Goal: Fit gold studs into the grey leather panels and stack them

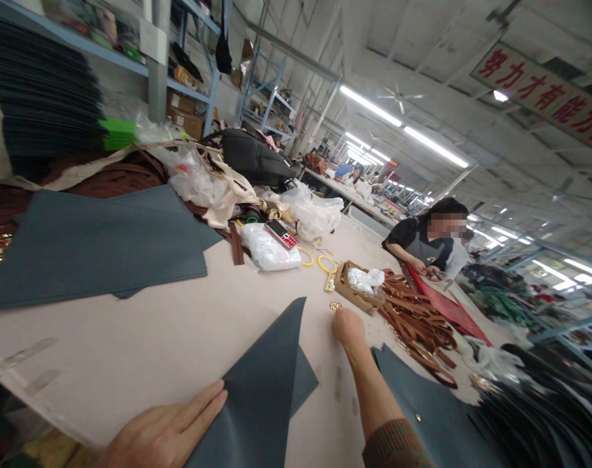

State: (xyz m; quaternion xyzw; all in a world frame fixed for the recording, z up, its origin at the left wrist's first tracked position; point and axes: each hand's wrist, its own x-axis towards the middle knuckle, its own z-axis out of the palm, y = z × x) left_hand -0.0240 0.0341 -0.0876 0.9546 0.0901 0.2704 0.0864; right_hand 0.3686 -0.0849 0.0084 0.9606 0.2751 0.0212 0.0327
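My left hand (166, 426) has its fingers together on top of the left edge of a dark blue-grey leather-like sheet (261, 383). The thumb is out of sight, apparently beneath the sheet. Under that sheet the corner of another dark piece (303, 380) sticks out. Farther out on the table, my right hand (349, 325) is closed beside a few small gold metal fittings (334, 305). Its fingertips face away, so whatever they pinch is hidden.
Dark sheets (105, 247) lie at left, more (423, 403) at right. A cardboard box (358, 289) with a white plastic bag stands near brown straps (417, 325). Yellow rings (326, 264) and a red phone (281, 234) on a white packet lie beyond. A co-worker (430, 237) works across the table.
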